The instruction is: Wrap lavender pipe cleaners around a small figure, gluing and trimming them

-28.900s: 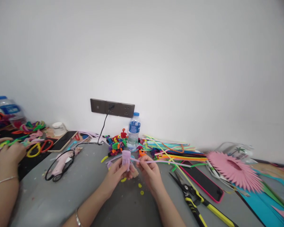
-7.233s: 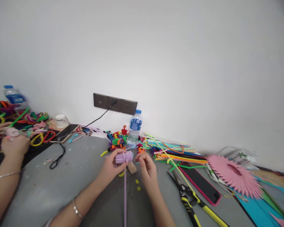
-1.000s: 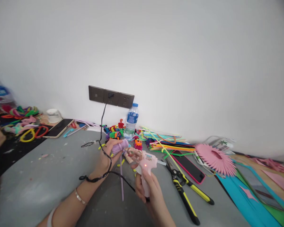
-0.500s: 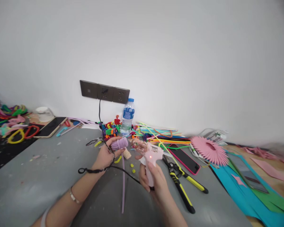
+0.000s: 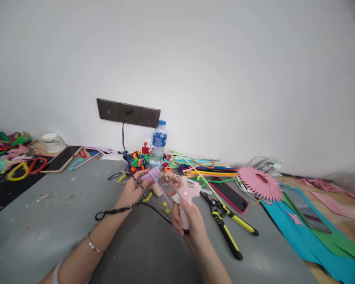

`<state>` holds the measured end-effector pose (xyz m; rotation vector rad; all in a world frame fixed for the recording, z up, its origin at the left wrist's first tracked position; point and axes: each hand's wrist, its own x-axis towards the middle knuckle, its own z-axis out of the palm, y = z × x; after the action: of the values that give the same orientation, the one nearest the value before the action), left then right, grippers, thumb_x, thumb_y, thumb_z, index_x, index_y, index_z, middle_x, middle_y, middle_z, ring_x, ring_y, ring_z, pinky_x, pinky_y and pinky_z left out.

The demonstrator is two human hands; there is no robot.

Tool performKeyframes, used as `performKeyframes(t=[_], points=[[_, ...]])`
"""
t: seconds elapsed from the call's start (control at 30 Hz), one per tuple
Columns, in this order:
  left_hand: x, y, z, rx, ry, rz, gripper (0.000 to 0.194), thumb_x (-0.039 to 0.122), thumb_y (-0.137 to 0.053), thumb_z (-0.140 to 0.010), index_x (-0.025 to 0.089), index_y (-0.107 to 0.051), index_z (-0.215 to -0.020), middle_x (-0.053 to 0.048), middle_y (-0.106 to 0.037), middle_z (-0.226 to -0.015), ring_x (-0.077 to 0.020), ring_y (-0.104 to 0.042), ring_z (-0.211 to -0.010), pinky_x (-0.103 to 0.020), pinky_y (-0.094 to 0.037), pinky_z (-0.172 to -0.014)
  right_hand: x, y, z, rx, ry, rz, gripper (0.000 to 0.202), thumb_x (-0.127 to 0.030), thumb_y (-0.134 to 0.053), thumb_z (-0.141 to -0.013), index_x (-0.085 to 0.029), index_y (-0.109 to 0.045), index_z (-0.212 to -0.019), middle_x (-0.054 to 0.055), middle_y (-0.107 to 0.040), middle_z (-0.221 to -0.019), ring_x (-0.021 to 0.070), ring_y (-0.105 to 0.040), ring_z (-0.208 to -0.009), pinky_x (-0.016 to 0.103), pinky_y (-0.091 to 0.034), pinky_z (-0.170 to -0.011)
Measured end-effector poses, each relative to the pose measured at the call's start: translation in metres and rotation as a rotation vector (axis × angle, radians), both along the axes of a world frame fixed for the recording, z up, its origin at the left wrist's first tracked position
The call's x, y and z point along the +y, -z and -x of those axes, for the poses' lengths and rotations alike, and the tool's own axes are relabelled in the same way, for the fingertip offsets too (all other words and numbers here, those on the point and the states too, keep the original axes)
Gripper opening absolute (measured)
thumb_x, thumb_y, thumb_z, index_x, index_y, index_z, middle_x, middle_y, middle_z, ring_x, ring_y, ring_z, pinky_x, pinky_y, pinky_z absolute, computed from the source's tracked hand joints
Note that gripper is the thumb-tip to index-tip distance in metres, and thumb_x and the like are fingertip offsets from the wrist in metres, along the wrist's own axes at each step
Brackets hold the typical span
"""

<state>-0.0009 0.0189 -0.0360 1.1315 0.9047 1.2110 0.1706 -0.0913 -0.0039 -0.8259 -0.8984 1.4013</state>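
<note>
Watching from afar through the head camera. The left hand (image 5: 131, 192) is holding a lilac bundle (image 5: 150, 175) above the bench (image 5: 47, 227), its fingers closing around the near end. The right hand (image 5: 191, 221) is gripping a pale pink glue gun (image 5: 188, 192), fingers clamping on the handle; a small red light is glowing on its side. The crusted nozzle (image 5: 172, 180) is pointing at the bundle's free end, just beside it (whether they are touching, I am not managing to tell).

Progress, as I am judging it: the bundle's body is looking formed, with a band wrapping round it. A loose strip (image 5: 165, 193) is trailing from it towards the right hand, so the winding and fixing are seeming unfinished. I am seeing no glue bead at this scale. The black cord (image 5: 116, 213) is looping over the left wrist and running to the socket panel (image 5: 128, 113).

Writing: the water bottle (image 5: 159, 141) behind is wearing a blue label with pale marks, too small for reading. A white bag (image 5: 266, 165) at far right is showing a green palm tree; the lettering below is staying illegible. I am finding no readable brand on the glue gun.
</note>
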Motion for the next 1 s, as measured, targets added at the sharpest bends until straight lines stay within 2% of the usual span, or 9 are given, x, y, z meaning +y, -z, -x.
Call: performKeyframes(t=[0.07,0.2,0.33,0.5,0.63,0.8,0.9,1.0], points=[[0.002,0.004,0.002,0.074,0.024,-0.052,0.058,0.058,-0.08,-0.065,0.015,-0.064,-0.101,-0.011,-0.077,-0.094,-0.0236,-0.074,-0.083,-0.034,-0.06,-0.069,-0.001,0.001,-0.001,0.006,0.02,0.008,0.048,-0.056,-0.062,-0.088,-0.012,-0.063,-0.108,-0.01,-0.042,-0.049,0.0043,-0.029,-0.032,0.02,-0.02,-0.037],[0.003,0.007,0.006,0.232,0.051,-0.175,0.041,0.044,-0.083,-0.064,0.015,-0.068,-0.089,-0.013,-0.075,-0.101,-0.0206,-0.07,-0.079,-0.026,-0.054,-0.061,-0.001,0.004,-0.002,0.036,0.022,0.023,0.05,-0.056,-0.062,-0.088,-0.011,-0.062,-0.111,-0.01,-0.042,-0.05,0.0038,-0.028,-0.033,0.02,-0.019,-0.037],[0.001,0.011,0.005,0.319,0.07,-0.209,0.032,0.036,-0.082,-0.063,0.016,-0.069,-0.083,-0.005,-0.074,-0.078,-0.0144,-0.063,-0.059,-0.023,-0.047,-0.053,0.001,0.006,-0.003,0.05,0.028,0.026,0.052,-0.057,-0.063,-0.087,-0.011,-0.063,-0.111,-0.01,-0.042,-0.049,0.0036,-0.028,-0.032,0.019,-0.018,-0.036],[0.001,0.014,0.002,0.297,0.084,-0.205,0.027,0.031,-0.078,-0.065,0.017,-0.061,-0.08,-0.007,-0.076,-0.084,-0.015,-0.065,-0.065,-0.022,-0.045,-0.056,0.001,0.005,-0.002,0.054,0.024,0.038,0.051,-0.057,-0.064,-0.086,-0.011,-0.063,-0.109,-0.01,-0.042,-0.048,0.0039,-0.028,-0.032,0.019,-0.02,-0.036],[0.001,0.01,0.002,0.218,0.092,-0.168,0.032,0.035,-0.079,-0.065,0.018,-0.053,-0.073,-0.012,-0.076,-0.1,-0.017,-0.068,-0.074,-0.024,-0.049,-0.058,-0.001,0.006,-0.002,0.054,0.019,0.042,0.052,-0.057,-0.064,-0.086,-0.011,-0.063,-0.11,-0.01,-0.043,-0.048,0.0039,-0.029,-0.032,0.019,-0.019,-0.036],[-0.007,-0.002,-0.001,0.112,0.126,-0.083,0.047,0.047,-0.079,-0.069,0.018,-0.042,-0.063,-0.013,-0.075,-0.105,-0.0088,-0.057,-0.055,-0.023,-0.047,-0.05,0.0,0.008,0.001,0.025,0.095,0.004,0.052,-0.058,-0.061,-0.088,-0.012,-0.064,-0.112,-0.009,-0.044,-0.048,0.0058,-0.032,-0.034,0.02,-0.023,-0.039],[-0.015,-0.009,-0.006,0.025,0.083,-0.02,0.048,0.049,-0.079,-0.07,0.018,-0.042,-0.064,-0.009,-0.074,-0.103,-0.0104,-0.061,-0.064,-0.022,-0.051,-0.055,0.002,0.006,0.006,-0.039,0.204,-0.039,0.05,-0.059,-0.062,-0.088,-0.013,-0.068,-0.106,-0.006,-0.048,-0.047,0.0114,-0.044,-0.044,0.024,-0.037,-0.05],[-0.019,-0.013,-0.009,-0.059,0.036,0.039,0.043,0.046,-0.083,-0.066,0.019,-0.052,-0.075,-0.003,-0.07,-0.098,-0.0112,-0.064,-0.069,-0.021,-0.053,-0.058,0.006,0.006,0.014,-0.039,0.268,-0.076,0.049,-0.059,-0.062,-0.087,-0.014,-0.07,-0.103,-0.003,-0.051,-0.047,0.0182,-0.057,-0.061,0.029,-0.045,-0.066]])
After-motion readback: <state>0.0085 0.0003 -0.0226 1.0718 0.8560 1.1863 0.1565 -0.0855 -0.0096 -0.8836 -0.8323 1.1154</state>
